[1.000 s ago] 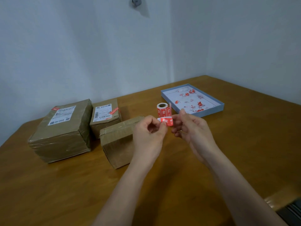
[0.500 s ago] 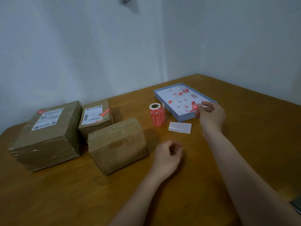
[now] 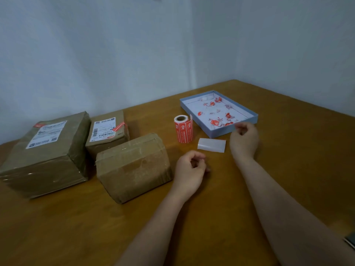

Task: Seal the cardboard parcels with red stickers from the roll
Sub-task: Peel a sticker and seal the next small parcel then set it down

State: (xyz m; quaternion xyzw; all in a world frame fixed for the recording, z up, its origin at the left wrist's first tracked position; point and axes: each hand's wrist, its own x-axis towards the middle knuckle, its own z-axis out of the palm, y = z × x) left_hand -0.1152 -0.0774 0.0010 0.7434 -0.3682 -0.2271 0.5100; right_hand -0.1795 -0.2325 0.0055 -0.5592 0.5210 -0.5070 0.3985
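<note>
Right hand [image 3: 244, 140] now empty, back beside upright sticker roll [image 3: 183, 129].

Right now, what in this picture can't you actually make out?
- Head view: print on the sticker roll, too small to read.
- Shipping labels on the two back parcels, blurred.
- Left hand palm, hidden by its curled fingers.
- Dark object, cut off by the right edge.
- Front parcel far side, hidden.
</note>
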